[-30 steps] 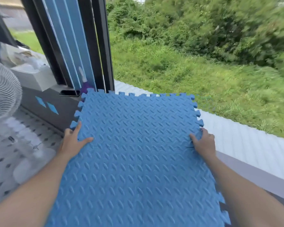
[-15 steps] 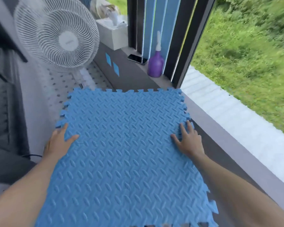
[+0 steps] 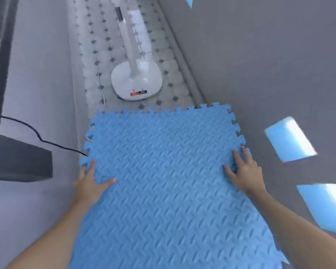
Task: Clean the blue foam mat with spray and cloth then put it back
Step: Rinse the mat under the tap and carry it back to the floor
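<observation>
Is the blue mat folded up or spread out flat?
Spread out. The blue foam mat shows one whole patterned face, with no fold, held at its sides by the left hand and right hand.

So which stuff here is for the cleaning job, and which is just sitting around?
For the job:
blue foam mat
left hand, holding its left edge
right hand, holding its right edge

Just sitting around:
white fan stand
black cable
blue diamond tiles on the grey wall

Bare forearms, no visible sleeves
</observation>
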The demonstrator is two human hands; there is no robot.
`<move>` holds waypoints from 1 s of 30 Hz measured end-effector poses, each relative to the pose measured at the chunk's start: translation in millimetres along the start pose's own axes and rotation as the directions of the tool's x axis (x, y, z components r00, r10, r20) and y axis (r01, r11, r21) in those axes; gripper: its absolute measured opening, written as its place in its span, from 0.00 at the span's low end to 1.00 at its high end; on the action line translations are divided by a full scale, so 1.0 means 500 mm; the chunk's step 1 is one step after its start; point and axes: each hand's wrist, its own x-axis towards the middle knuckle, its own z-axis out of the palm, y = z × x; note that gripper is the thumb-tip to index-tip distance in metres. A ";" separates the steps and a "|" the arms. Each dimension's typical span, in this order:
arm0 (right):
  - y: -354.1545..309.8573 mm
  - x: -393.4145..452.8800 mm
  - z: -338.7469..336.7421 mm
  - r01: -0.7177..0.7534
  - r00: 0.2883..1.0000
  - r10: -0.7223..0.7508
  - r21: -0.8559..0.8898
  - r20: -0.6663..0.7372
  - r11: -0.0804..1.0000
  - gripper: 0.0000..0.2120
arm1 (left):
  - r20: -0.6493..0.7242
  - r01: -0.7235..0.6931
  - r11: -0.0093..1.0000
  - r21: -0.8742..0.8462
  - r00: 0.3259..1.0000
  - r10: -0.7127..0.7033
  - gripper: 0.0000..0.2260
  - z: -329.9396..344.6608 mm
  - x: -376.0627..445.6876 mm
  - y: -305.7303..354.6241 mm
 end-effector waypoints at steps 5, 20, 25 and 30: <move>0.132 0.115 0.321 -0.035 0.991 0.032 0.018 0.128 0.999 0.42 | 0.033 -0.001 1.000 -0.011 0.999 0.001 0.46 0.338 0.126 -0.105; 0.223 0.285 0.769 0.224 0.971 -0.223 0.001 0.088 0.975 0.51 | 0.158 -0.113 0.985 0.128 0.983 0.092 0.46 0.774 0.281 -0.269; 0.233 0.292 0.796 0.183 0.966 -0.183 0.017 0.184 0.983 0.54 | 0.086 -0.095 0.975 0.203 0.993 0.079 0.45 0.815 0.276 -0.255; 0.239 0.300 0.784 0.152 0.965 -0.131 -0.080 0.229 0.985 0.45 | 0.096 -0.090 0.942 0.323 0.993 0.062 0.45 0.825 0.258 -0.243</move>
